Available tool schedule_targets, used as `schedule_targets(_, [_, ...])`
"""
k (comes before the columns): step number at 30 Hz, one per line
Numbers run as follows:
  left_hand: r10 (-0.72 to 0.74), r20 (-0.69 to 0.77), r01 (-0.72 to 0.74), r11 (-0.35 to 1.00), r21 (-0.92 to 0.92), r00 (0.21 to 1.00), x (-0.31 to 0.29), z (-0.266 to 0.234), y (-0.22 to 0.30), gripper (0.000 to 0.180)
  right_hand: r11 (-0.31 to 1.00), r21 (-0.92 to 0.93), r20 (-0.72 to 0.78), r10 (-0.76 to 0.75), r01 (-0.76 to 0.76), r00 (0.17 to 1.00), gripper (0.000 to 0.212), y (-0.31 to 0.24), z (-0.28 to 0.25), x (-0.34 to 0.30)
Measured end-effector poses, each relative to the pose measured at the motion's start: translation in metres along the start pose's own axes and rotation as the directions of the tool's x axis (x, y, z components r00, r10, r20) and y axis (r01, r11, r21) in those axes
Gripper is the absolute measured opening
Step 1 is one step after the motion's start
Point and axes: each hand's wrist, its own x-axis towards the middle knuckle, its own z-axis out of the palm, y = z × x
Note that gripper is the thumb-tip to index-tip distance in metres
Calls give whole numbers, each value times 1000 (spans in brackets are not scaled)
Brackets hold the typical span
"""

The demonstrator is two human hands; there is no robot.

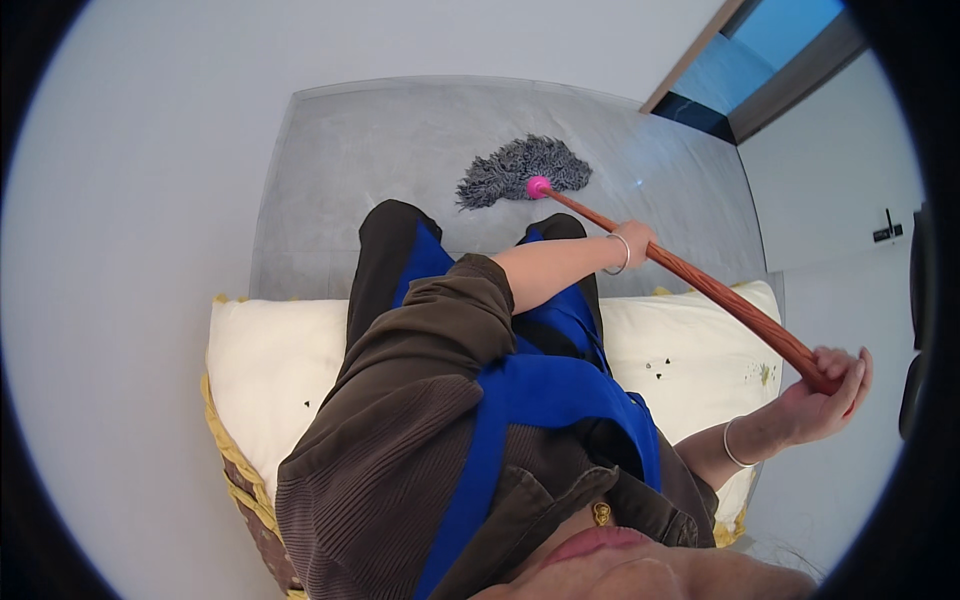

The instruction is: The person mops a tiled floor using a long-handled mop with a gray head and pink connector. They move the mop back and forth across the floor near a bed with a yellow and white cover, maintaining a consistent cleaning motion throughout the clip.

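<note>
1. Grey tiles cover the floor [330, 170] ahead of us, meeting a pale wall [170, 200]; a doorway [765, 60] glows blue at the upper right, beside a white door [830, 150] with a black lever [888, 231].
2. Our mop lies just beyond our knees: its shaggy grey head [525, 165] is spread on the tiles, and a pink joint [539, 187] ties it to the handle [735, 305].
3. That reddish-brown, wood-grained handle slants from the joint up toward us and off to our right.
4. Our left hand [634, 240] reaches across in front of us and wraps around the handle partway along, closer to the joint; we cannot make out every finger.
5. Our right hand [825, 395] curls around the upper end, some fingers only loosely bent, past the right edge of the cushion.
6. We wear a bracelet on each wrist, brown sleeves [400, 340] and a blue apron [560, 390].
7. We sit on a cream cushion [270, 350] with yellow trim and small dark marks.
</note>
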Motion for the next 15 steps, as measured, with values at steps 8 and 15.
schedule_targets(8, [171, 151, -176, 984, 15, 974, 1, 25, 11, 14, 780, -467, -333, -591, 415, 735, 8, 37, -50, 9])
schedule_targets(15, [141, 162, -144, 989, 8, 977, 7, 33, 16, 19, 773, -505, -363, -595, 385, 717, 9, 63, -91, 36])
